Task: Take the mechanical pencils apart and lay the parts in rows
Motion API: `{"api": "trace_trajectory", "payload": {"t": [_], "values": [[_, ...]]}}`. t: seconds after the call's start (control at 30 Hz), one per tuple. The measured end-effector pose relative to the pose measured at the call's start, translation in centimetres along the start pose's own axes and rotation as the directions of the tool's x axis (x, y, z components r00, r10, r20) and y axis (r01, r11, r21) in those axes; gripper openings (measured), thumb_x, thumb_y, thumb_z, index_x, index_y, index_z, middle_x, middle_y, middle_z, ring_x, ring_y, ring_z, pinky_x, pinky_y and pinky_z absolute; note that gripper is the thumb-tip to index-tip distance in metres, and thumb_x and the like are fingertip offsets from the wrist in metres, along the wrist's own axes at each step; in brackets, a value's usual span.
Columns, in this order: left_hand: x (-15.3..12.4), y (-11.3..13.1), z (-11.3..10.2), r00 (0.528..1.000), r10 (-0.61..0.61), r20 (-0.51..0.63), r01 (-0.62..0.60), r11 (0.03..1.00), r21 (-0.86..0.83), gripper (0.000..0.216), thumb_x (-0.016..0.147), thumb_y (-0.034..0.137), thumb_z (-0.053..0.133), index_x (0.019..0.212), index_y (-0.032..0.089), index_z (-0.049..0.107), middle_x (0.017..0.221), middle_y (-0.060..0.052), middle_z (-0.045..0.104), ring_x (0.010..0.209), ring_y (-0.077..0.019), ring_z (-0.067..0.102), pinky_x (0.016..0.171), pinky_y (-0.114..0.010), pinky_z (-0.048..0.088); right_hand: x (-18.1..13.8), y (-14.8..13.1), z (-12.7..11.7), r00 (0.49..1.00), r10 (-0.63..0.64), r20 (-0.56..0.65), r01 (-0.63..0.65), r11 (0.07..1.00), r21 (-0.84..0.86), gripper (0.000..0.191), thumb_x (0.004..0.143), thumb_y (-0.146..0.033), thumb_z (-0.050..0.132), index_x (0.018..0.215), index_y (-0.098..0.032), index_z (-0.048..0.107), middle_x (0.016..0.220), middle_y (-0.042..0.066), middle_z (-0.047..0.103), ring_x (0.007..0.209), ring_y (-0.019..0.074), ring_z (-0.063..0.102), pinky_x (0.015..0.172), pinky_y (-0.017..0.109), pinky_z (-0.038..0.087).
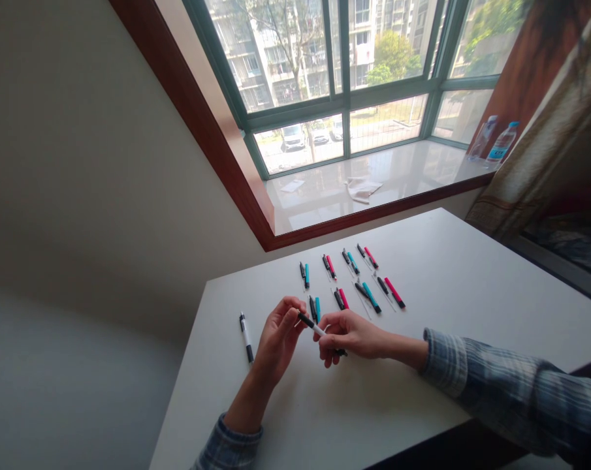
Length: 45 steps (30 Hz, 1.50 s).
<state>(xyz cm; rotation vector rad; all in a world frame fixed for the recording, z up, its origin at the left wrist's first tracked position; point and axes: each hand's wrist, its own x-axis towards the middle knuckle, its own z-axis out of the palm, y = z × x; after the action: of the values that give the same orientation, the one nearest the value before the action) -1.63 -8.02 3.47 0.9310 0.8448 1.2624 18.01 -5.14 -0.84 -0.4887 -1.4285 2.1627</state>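
Between my two hands a black and white pen [307, 320] is held at a slant above the table. My left hand [281, 333] pinches its black tip end. Around the white barrel close the fingers of my right hand [347, 334], with the other black end showing below them. To the left of my left hand lies another black and white pen [246, 338]. Beyond my hands are two rows of pens taken apart, among them a pink barrel [394, 292], a teal barrel [372, 297], black parts [383, 285] and thin refills.
The white table [447, 261] meets the wall below a window sill [319, 205]. On the sill are a crumpled wrapper [362, 189], a flat white paper [292, 186] and plastic bottles [503, 143]. A curtain [535, 137] hangs at the right.
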Motion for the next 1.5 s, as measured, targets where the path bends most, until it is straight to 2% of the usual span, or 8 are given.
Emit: {"api": "trace_trajectory", "payload": {"t": [0.17,0.43,0.7,0.83,0.93,1.17,1.4,1.5], "values": [[-0.1,0.3,0.4,0.996,-0.067,-0.059,0.064,0.997,-0.050,0.035,0.083,0.038,0.082,0.109,0.015,0.075,0.090,-0.005,0.063,0.081,-0.0161,0.059,0.078,-0.031,0.053,0.0,-0.2,0.0,1.000,-0.007,0.004,0.007,1.000,0.013,0.038,0.089,-0.048,0.076,0.099,-0.013,0.064,0.081,0.006,0.076,0.070,0.0164,0.073,0.064,0.026,0.056],[0.0,0.6,0.3,0.987,-0.041,-0.157,0.036,0.999,-0.037,0.032,0.074,0.038,0.091,0.093,0.015,0.081,0.090,-0.005,0.070,0.080,-0.0152,0.063,0.077,-0.028,0.056,-0.1,-0.2,0.0,1.000,0.002,0.018,-0.002,1.000,0.003,0.039,0.087,-0.047,0.078,0.100,-0.013,0.064,0.081,0.006,0.075,0.070,0.0166,0.073,0.065,0.027,0.056],[0.5,0.9,-0.6,0.959,0.023,-0.282,-0.040,0.998,-0.053,0.028,0.081,0.030,0.083,0.106,0.018,0.076,0.099,-0.004,0.071,0.079,-0.0120,0.063,0.082,-0.027,0.054,0.0,0.0,0.0,0.999,-0.036,0.002,0.036,0.999,0.036,0.042,0.091,-0.053,0.073,0.102,-0.013,0.064,0.082,0.005,0.072,0.068,0.0130,0.066,0.067,0.026,0.050],[0.5,0.4,-0.2,0.981,-0.049,-0.190,0.032,0.996,-0.089,0.006,0.086,0.022,0.071,0.086,0.017,0.066,0.079,-0.001,0.061,0.071,-0.0129,0.057,0.072,-0.026,0.051,-0.2,-0.2,0.0,0.999,-0.026,0.027,0.022,0.991,0.133,0.042,0.094,-0.053,0.070,0.106,-0.013,0.064,0.082,0.004,0.068,0.062,0.0096,0.056,0.061,0.024,0.040],[0.3,0.1,0.2,0.989,-0.098,-0.111,0.085,0.990,-0.116,0.009,0.084,0.018,0.064,0.077,0.018,0.059,0.069,0.002,0.050,0.064,-0.0127,0.050,0.065,-0.026,0.047,-0.4,-0.5,0.2,0.999,-0.010,0.045,-0.002,0.968,0.249,0.038,0.096,-0.050,0.068,0.106,-0.013,0.064,0.075,0.002,0.062,0.058,0.0085,0.047,0.056,0.024,0.032],[-0.3,-0.2,0.7,0.986,-0.168,-0.018,0.167,0.985,-0.053,0.024,0.094,0.038,0.066,0.086,0.017,0.061,0.066,0.003,0.046,0.063,-0.0138,0.049,0.067,-0.029,0.046,-0.7,-1.0,0.5,0.990,0.069,0.121,-0.110,0.918,0.380,0.032,0.096,-0.045,0.068,0.103,-0.014,0.064,0.071,-0.001,0.056,0.059,0.0095,0.043,0.057,0.025,0.028],[-0.3,-0.4,1.3,0.968,-0.245,-0.049,0.234,0.957,-0.170,0.023,0.089,0.033,0.073,0.082,0.016,0.061,0.067,0.005,0.043,0.062,-0.0117,0.049,0.064,-0.027,0.046,-0.6,-0.9,0.5,0.988,0.080,0.131,-0.127,0.905,0.406,0.029,0.095,-0.041,0.068,0.101,-0.013,0.064,0.071,-0.001,0.056,0.059,0.0096,0.043,0.057,0.025,0.029],[-0.5,-0.2,1.6,0.976,-0.212,-0.043,0.202,0.964,-0.171,0.027,0.091,0.039,0.073,0.093,0.013,0.068,0.064,0.006,0.040,0.058,-0.0112,0.048,0.063,-0.028,0.047,-0.6,-0.9,0.4,0.984,0.071,0.165,-0.134,0.901,0.413,0.028,0.097,-0.040,0.065,0.102,-0.013,0.064,0.069,-0.002,0.054,0.055,0.0078,0.037,0.055,0.025,0.025]]}}
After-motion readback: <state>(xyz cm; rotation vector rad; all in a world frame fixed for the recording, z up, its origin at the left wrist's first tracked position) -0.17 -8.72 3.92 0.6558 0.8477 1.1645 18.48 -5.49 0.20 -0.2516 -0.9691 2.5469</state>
